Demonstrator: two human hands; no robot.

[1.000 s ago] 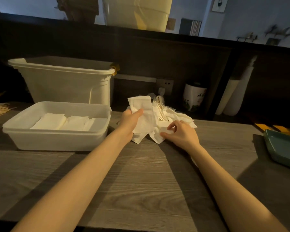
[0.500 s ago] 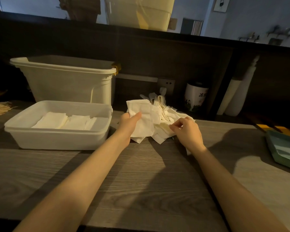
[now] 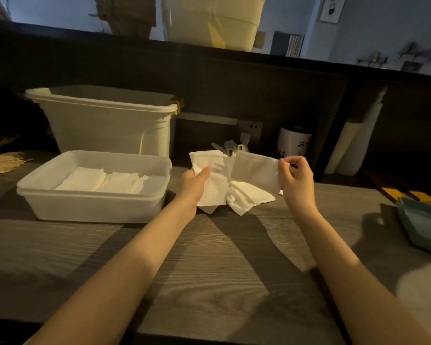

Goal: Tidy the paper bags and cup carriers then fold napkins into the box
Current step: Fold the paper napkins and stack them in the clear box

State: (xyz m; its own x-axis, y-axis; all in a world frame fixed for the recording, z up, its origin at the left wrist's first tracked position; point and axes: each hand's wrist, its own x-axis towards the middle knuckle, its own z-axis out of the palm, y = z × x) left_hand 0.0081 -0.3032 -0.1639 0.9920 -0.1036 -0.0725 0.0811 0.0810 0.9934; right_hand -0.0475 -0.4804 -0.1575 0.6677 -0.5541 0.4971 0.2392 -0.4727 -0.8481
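Two hands now stretch one napkin between them above the surface.

Half a second ago the right hand (image 3: 297, 179) was down at the pile (image 3: 249, 196); now it is up and pinches the right edge of a napkin (image 3: 255, 171), lifted free. The left hand (image 3: 197, 180) grasps a folded stack (image 3: 212, 175) with thumb on top. I judge a new fold begins. Farther left, the box (image 3: 95, 207) already holds folded napkins (image 3: 102, 181).
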